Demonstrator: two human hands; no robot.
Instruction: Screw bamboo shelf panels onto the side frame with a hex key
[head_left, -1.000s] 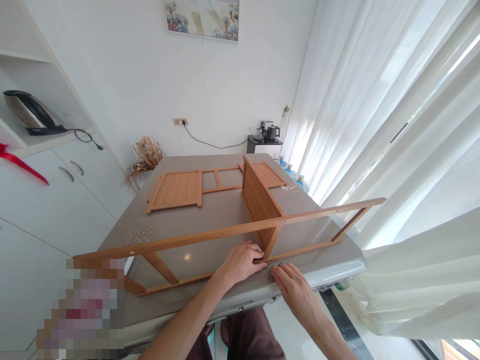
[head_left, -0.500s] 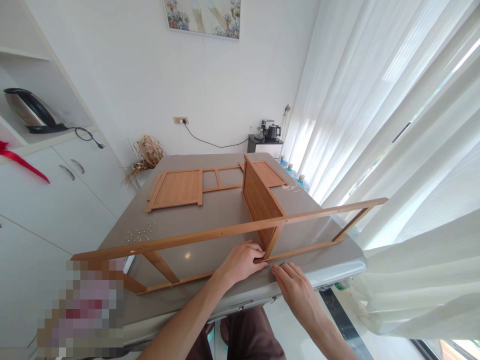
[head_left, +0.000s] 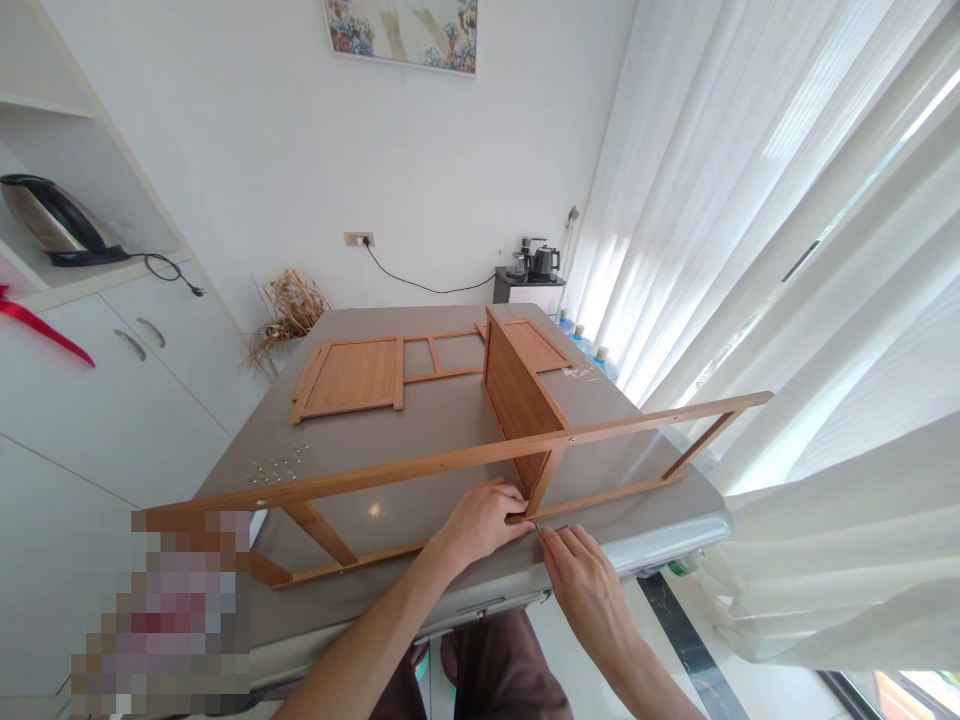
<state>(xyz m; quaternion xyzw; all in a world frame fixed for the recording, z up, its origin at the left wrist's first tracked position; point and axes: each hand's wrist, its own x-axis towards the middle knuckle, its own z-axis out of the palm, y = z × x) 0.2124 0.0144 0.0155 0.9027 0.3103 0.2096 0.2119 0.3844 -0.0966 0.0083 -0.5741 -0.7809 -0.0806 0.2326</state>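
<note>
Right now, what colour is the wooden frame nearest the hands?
Wooden frame: orange-brown, in the head view.

A kettle (head_left: 56, 222) stands well left of the left hand (head_left: 484, 520); white curtains (head_left: 697, 180) hang right of the right hand (head_left: 585, 570); a framed picture (head_left: 405, 32) hangs beyond both.

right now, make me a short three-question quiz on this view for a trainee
1. What does the right hand hold? A) a cup B) a thin metal tool C) a red ribbon
2. True or false: the wooden frame stands on its long edge on the table.
3. Fill in, near or far: the left hand is by the table's ____ edge.

Key: 1 B; 2 true; 3 near.
</note>
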